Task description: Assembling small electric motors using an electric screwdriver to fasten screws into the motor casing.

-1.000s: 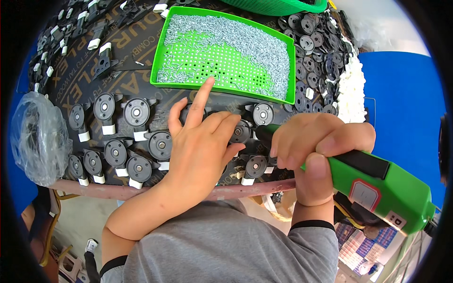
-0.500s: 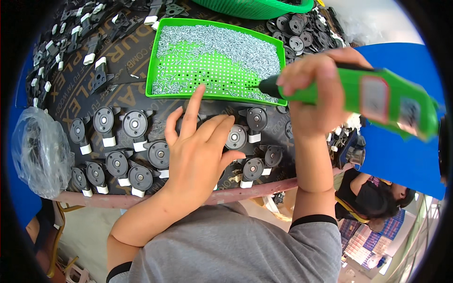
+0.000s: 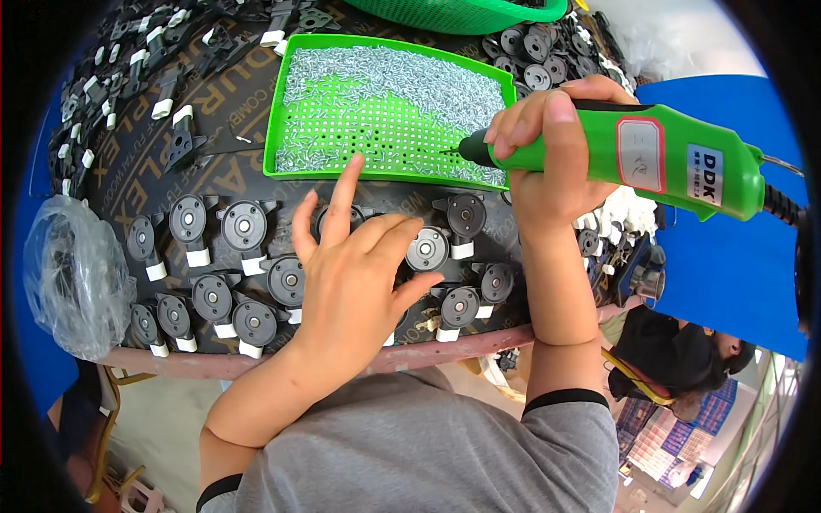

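Note:
My right hand (image 3: 552, 162) is wrapped round a green electric screwdriver (image 3: 650, 158). Its dark nose points left, and the thin bit is over the near right part of a green perforated tray (image 3: 368, 124) holding many small silvery screws (image 3: 453, 85). Whether a screw sits on the bit is too small to tell. My left hand (image 3: 346, 269) lies over the near rows of parts. Its thumb and forefinger bracket the rim of a black round part (image 3: 427, 249), while its outer fingers spread toward the tray. Another black disc is partly hidden under those fingers.
Several black discs with white ends (image 3: 244, 225) stand in rows along the table's near edge. Loose black brackets (image 3: 180, 145) cover the far left. More discs (image 3: 537, 51) are heaped beside a green basket (image 3: 462, 15). A plastic bag (image 3: 77, 278) lies left; a person (image 3: 676, 355) is at lower right.
The screwdriver's rear has swung upward and leftward, and its bit has shifted slightly left over the tray. My right hand moved with it. My left hand stays nearly where it was.

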Demonstrator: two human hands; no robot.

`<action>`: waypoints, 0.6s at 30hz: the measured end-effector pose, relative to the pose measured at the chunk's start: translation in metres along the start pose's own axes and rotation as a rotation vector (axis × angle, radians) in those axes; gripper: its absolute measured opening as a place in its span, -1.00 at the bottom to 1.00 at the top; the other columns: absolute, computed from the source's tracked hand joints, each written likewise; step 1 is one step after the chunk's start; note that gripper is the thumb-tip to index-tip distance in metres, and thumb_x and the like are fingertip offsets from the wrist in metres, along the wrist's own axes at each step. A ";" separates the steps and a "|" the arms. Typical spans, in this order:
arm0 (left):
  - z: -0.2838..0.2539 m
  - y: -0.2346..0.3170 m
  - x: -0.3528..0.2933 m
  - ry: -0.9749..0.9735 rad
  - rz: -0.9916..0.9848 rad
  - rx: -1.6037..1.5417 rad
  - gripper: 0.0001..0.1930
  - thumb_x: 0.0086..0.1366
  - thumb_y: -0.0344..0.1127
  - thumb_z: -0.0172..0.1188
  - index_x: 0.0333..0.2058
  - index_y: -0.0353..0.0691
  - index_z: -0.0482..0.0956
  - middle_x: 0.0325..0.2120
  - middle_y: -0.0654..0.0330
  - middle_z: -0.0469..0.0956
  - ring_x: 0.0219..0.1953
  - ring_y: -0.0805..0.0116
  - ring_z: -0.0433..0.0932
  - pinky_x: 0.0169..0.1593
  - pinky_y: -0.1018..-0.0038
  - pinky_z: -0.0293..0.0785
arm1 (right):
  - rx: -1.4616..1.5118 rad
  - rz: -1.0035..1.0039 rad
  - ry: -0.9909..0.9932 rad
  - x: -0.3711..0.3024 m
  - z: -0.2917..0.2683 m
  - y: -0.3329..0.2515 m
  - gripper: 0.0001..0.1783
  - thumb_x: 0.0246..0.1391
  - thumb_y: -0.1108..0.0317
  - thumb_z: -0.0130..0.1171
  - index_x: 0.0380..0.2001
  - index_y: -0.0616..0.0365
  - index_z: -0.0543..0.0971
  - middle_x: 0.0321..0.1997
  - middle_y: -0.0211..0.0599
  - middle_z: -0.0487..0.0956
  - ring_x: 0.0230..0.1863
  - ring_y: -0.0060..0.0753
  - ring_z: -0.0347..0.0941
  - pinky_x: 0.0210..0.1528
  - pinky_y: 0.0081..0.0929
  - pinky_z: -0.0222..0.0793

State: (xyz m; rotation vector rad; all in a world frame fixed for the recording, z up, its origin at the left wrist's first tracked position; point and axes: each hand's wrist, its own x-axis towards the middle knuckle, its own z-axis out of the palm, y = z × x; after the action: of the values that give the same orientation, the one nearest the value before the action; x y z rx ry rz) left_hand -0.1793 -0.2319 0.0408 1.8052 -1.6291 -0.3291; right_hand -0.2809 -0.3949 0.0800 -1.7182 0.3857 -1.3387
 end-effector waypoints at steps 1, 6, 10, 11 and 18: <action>0.000 0.000 0.000 -0.003 -0.005 -0.006 -0.52 -0.07 -0.13 0.51 -0.14 -0.13 0.67 -0.12 0.27 0.63 0.38 0.01 0.17 0.34 -0.10 -0.17 | 0.004 -0.001 -0.004 0.000 -0.001 -0.001 -0.77 0.20 0.47 -0.02 -0.09 0.14 0.26 -0.67 -0.29 0.35 -0.70 -0.41 0.30 -0.57 -0.37 0.38; 0.000 -0.002 -0.002 0.009 -0.015 0.004 -0.51 -0.10 -0.14 0.52 -0.14 -0.14 0.67 -0.13 0.27 0.63 0.40 0.02 0.15 0.37 -0.12 -0.22 | 0.172 -0.055 -0.086 -0.004 -0.008 -0.055 -0.78 0.32 0.34 -0.20 -0.02 0.08 0.33 -0.56 -0.31 0.34 -0.65 -0.40 0.29 -0.60 -0.37 0.28; 0.001 -0.001 0.001 -0.009 -0.018 -0.023 -0.54 -0.12 -0.23 0.52 -0.16 -0.13 0.67 -0.15 0.28 0.63 0.41 0.05 0.13 0.37 -0.12 -0.23 | 0.212 0.050 -0.295 -0.023 -0.004 -0.088 -0.83 0.32 0.39 -0.07 -0.05 0.08 0.32 -0.54 -0.28 0.42 -0.64 -0.40 0.35 -0.54 -0.34 0.39; 0.001 -0.003 -0.001 -0.008 -0.029 -0.013 -0.54 -0.12 -0.23 0.52 -0.16 -0.13 0.67 -0.15 0.28 0.63 0.41 0.05 0.13 0.37 -0.12 -0.23 | 0.221 0.093 -0.395 -0.026 -0.004 -0.087 -0.82 0.31 0.41 0.00 -0.06 0.07 0.31 -0.54 -0.28 0.44 -0.63 -0.39 0.37 -0.53 -0.32 0.42; 0.003 -0.002 -0.001 0.009 -0.004 -0.069 -0.60 -0.05 -0.29 0.49 -0.19 -0.20 0.64 -0.20 0.23 0.61 0.40 0.00 0.13 0.33 -0.25 -0.19 | 0.128 0.139 -0.279 -0.039 0.005 -0.071 -0.72 0.25 0.31 0.18 -0.18 0.03 0.26 -0.59 -0.30 0.43 -0.63 -0.37 0.40 -0.52 -0.31 0.44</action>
State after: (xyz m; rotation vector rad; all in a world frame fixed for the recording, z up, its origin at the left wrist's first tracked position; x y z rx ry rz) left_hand -0.1791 -0.2320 0.0370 1.7565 -1.5889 -0.3738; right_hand -0.3096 -0.3260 0.1117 -1.7082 0.2490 -0.9864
